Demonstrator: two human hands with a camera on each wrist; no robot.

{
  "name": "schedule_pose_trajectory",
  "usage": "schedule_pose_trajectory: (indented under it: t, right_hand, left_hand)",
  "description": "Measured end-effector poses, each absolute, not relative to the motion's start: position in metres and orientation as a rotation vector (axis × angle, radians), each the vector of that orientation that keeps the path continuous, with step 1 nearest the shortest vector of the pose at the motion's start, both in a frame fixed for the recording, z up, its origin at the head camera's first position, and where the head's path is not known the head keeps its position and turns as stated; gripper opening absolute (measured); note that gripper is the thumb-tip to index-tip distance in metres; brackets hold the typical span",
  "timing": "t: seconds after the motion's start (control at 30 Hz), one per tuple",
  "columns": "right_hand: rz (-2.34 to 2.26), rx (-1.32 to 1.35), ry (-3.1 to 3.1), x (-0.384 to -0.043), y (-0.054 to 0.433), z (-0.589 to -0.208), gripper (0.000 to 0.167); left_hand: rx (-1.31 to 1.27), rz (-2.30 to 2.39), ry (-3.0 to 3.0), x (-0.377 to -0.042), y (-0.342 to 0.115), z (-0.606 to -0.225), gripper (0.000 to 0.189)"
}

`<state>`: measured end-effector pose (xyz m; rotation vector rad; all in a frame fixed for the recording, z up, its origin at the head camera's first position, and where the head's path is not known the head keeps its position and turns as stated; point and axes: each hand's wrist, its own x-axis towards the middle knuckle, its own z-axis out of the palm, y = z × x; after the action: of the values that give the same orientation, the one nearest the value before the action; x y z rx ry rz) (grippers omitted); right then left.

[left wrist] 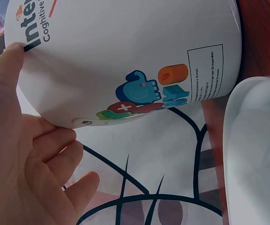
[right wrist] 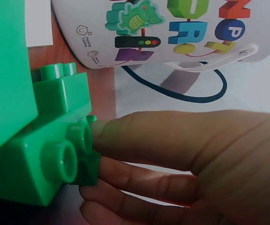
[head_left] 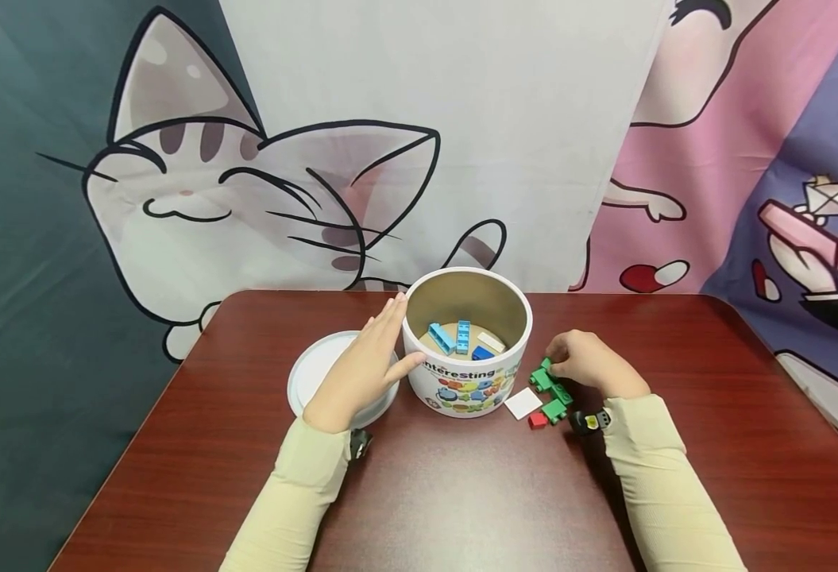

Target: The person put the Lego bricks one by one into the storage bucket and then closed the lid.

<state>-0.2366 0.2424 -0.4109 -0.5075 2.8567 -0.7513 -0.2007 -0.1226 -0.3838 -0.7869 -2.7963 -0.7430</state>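
A white round tub (head_left: 465, 387) printed with colourful toy pictures stands at the table's middle. Inside it lie light blue blocks (head_left: 463, 337), a dark blue block (head_left: 483, 353) and a white block (head_left: 492, 342). My left hand (head_left: 357, 367) rests against the tub's left side near the rim, fingers extended. To the tub's right, my right hand (head_left: 593, 364) pinches a green block (right wrist: 89, 169) between thumb and fingers. Other green blocks (head_left: 554, 411) lie beside it, along with a red block (head_left: 537, 421) and a flat white square piece (head_left: 523, 403).
A round white lid (head_left: 304, 380) lies on the brown table (head_left: 197, 445) left of the tub, partly under my left hand in the head view. Behind the table's far edge hangs a cloth (head_left: 533, 159) with cartoon drawings.
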Motion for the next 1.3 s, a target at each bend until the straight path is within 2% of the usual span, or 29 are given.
schedule_pose_trajectory:
  t: [0.5, 0.73, 1.3]
  right_hand:
    - [-0.723, -0.553, 2.902, -0.237, 0.243, -0.408, 0.017]
    - [-0.756, -0.604, 2.97, -0.23, 0.24, -0.394, 0.015]
    - [-0.983, -0.728, 3.364, -0.214, 0.224, -0.365, 0.02]
  left_hand:
    - [-0.792, -0.738, -2.787, -0.2, -0.122, -0.382, 0.086]
    - [-0.792, -0.733, -2.793, -0.2, -0.122, -0.381, 0.086]
    - [-0.775, -0.497, -2.736, -0.2, -0.121, -0.383, 0.085]
